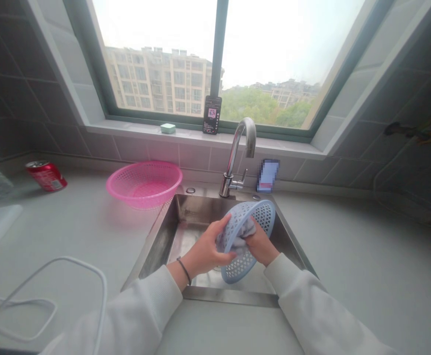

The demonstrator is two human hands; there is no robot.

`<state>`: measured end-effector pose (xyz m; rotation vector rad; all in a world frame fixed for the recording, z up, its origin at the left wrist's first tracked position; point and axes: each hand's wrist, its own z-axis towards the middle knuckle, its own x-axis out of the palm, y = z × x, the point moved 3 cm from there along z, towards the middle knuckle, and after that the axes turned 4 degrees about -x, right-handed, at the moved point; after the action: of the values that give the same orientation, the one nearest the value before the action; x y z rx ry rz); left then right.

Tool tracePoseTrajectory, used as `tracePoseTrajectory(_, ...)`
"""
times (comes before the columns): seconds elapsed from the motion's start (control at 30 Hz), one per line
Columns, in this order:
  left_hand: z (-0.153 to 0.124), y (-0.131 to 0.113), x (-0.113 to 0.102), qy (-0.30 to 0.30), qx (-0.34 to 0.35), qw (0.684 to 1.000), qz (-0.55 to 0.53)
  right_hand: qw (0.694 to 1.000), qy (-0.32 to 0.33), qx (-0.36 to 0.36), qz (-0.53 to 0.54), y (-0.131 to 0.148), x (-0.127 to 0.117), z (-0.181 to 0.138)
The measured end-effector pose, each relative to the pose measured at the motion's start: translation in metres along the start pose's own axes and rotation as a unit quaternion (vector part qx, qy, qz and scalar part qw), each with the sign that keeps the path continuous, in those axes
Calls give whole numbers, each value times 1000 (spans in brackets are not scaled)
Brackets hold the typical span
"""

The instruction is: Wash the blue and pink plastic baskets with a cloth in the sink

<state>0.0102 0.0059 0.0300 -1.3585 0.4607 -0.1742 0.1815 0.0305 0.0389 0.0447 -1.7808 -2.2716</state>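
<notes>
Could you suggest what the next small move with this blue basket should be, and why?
Probably turn the blue plastic basket slightly with the left hand: the right hand holds a grey cloth inside it, so another stretch of wall would meet the cloth.

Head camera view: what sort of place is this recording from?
Most likely a home kitchen, perhaps in an upper-floor flat: a stainless steel sink with a gooseneck faucet set in a pale countertop, and a window looking out on an apartment block.
</notes>
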Motion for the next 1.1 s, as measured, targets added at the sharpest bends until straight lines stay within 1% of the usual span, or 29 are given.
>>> tracePoseTrajectory(0.07, 0, 1, -1, -17, -2, 1000, 6, 996, 57, 1, -62, -5, 6, -2)
tracePoseTrajectory(0.13, 1, 1, -1, -27, -2, 999, 17, 993, 77, 1, -95, -8, 8, -2)
tracePoseTrajectory(0.2, 2, 1, -2, -27, -2, 999, 25, 995, 48, -3, -82, -10, 6, 0)
tracePoseTrajectory(0.3, 3, -1, -2, -16, 0, 999, 32, 999, -46, -3, 0, -8, -5, 6)
tracePoseTrajectory(0.37, 2, -2, -1, -2, -3, 1000, 31, 995, -91, 3, 49, -4, -13, 9)
tracePoseTrajectory(0.43, 2, -1, 0, 8, -6, 1000, 24, 992, -110, 3, 68, 1, -19, 10)
tracePoseTrajectory(0.5, 1, 0, 1, 13, -2, 1000, 20, 991, -115, -1, 68, 4, -22, 10)
tracePoseTrajectory(0.57, 1, 2, 2, 11, 8, 1000, 23, 993, -103, 1, 62, 4, -19, 8)
tracePoseTrajectory(0.63, 2, 2, 2, 8, 16, 999, 29, 997, -71, 5, 36, 2, -13, 5)
tracePoseTrajectory(0.73, 2, 3, 0, 4, 14, 999, 40, 998, 19, 5, -63, -4, 1, 1)
tracePoseTrajectory(0.8, 3, 4, 0, 5, 8, 999, 46, 987, 86, 0, -133, -7, 8, -1)
tracePoseTrajectory(0.87, 3, 6, -1, 10, 9, 999, 50, 978, 122, -6, -172, -9, 11, -2)
tracePoseTrajectory(0.93, 4, 7, 0, 14, 16, 999, 47, 977, 119, -7, -174, -9, 11, -2)
tracePoseTrajectory(1.03, 5, 10, -2, -1, 16, 1000, 25, 989, 77, 9, -122, -8, 7, -2)
tracePoseTrajectory(1.1, 6, 12, -3, -12, -9, 1000, 9, 997, 36, 15, -73, -8, 4, -2)
